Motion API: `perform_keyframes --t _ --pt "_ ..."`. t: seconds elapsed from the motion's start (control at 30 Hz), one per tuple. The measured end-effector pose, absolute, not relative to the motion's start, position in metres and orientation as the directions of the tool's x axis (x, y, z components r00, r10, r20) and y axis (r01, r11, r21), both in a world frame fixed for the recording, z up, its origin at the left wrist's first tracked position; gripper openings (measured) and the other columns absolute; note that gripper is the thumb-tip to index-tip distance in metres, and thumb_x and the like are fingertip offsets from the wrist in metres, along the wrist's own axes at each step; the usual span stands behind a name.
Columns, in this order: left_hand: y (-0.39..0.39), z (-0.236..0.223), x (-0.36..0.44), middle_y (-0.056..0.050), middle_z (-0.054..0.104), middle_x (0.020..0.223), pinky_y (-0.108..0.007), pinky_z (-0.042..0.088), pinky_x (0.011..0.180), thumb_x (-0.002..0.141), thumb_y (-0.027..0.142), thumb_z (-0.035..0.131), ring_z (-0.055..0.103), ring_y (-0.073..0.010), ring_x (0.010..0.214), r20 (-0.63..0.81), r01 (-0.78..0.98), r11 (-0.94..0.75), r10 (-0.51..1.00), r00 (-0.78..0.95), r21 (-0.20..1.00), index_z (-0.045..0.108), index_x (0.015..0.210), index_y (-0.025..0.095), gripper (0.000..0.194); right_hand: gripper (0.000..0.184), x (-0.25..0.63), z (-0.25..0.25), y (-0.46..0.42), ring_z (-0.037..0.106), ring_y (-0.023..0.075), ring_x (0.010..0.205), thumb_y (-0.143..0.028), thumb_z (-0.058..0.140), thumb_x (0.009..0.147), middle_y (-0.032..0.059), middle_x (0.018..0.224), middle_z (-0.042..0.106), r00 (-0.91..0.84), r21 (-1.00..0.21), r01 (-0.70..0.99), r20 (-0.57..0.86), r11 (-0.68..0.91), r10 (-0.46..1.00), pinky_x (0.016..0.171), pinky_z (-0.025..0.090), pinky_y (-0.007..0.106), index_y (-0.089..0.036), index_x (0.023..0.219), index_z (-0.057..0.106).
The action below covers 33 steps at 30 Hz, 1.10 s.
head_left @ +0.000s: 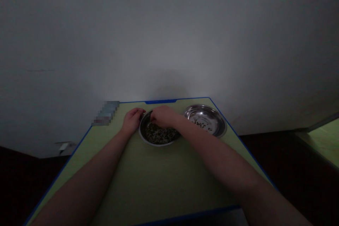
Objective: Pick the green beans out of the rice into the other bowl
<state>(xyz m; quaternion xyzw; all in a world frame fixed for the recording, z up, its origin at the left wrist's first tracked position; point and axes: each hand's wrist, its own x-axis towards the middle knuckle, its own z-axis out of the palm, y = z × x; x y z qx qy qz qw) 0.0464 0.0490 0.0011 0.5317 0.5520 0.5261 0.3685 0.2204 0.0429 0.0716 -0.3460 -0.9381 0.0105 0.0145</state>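
A metal bowl (160, 144) stands near the far side of the table, partly filled with small dark and pale pieces (160, 135) that look like seeds. At its left rim, my left hand (132, 119) is closed with the fingertips on the edge. My right hand (163, 116) reaches over the bowl, its fingers pinched together and pointing down at the far left part of the contents. Whatever those fingertips hold is too small and dark to make out. To the right, partly behind my right forearm, a second shiny metal bowl (215, 122) has a few scattered small dark pieces on its bottom.
The pale green table (148, 180) has a blue edge and stands against a grey wall (169, 35). A blurred-out flat item (106, 113) lies at the far left corner. A plug (63, 146) sits in the wall at left. Another greenish surface (324, 141) shows at far right.
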Motion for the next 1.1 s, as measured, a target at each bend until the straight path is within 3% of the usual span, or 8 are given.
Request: perform_keyframes --t 0.17,0.43,0.73,0.93,1.1 --pt "0.049 0.001 0.047 0.003 0.053 0.050 -0.023 0.038 0.048 0.069 0.039 0.055 0.048 -0.0117 0.048 0.146 0.189 -0.115 0.977 -0.157 0.975 0.064 0.069 0.017 0.024 0.025 0.208 0.057 0.051 0.062 0.0257 0.089 -0.017 0.052 0.076 0.0129 0.097 0.068 -0.751 0.057 0.657 -0.034 0.752 0.659 0.073 0.046 0.034 -0.018 0.093 0.069" --pt "0.047 0.004 0.049 0.002 0.056 0.053 -0.023 0.038 0.050 0.068 0.039 0.054 0.049 -0.0123 0.051 0.148 0.212 -0.111 0.975 -0.168 0.971 0.064 0.070 0.016 0.025 0.024 0.204 0.051 0.047 0.062 0.0254 0.086 -0.015 0.050 0.075 0.0143 0.095 0.068 -0.790 0.082 0.606 -0.050 0.791 0.611 0.073 0.047 0.036 -0.014 0.091 0.067" --pt "0.046 0.006 0.049 0.003 0.054 0.051 -0.023 0.036 0.049 0.067 0.039 0.055 0.047 -0.0118 0.049 0.154 0.194 -0.122 0.976 -0.155 0.973 0.064 0.069 0.016 0.024 0.023 0.221 0.065 0.047 0.060 0.0190 0.081 -0.025 0.041 0.082 0.0054 0.096 0.067 -0.772 -0.064 0.634 0.005 0.770 0.636 0.065 0.042 0.027 -0.021 0.092 0.062" --pt "0.045 0.008 0.050 0.001 0.057 0.055 -0.024 0.039 0.053 0.067 0.040 0.053 0.050 -0.0133 0.053 0.169 0.249 -0.124 0.972 -0.166 0.960 0.064 0.070 0.016 0.027 0.024 0.230 0.069 0.046 0.057 0.0158 0.080 -0.025 0.036 0.088 0.0068 0.094 0.065 -0.768 -0.225 0.616 0.042 0.755 0.639 0.066 0.039 0.025 -0.017 0.092 0.059" --pt "0.047 0.005 0.049 0.001 0.057 0.056 -0.024 0.040 0.053 0.068 0.041 0.052 0.051 -0.0133 0.053 0.157 0.229 -0.118 0.974 -0.162 0.966 0.063 0.071 0.017 0.028 0.022 0.242 0.075 0.037 0.056 0.0150 0.079 -0.026 0.037 0.089 0.0073 0.094 0.065 -0.756 -0.281 0.610 0.075 0.741 0.651 0.067 0.038 0.024 -0.016 0.092 0.057"
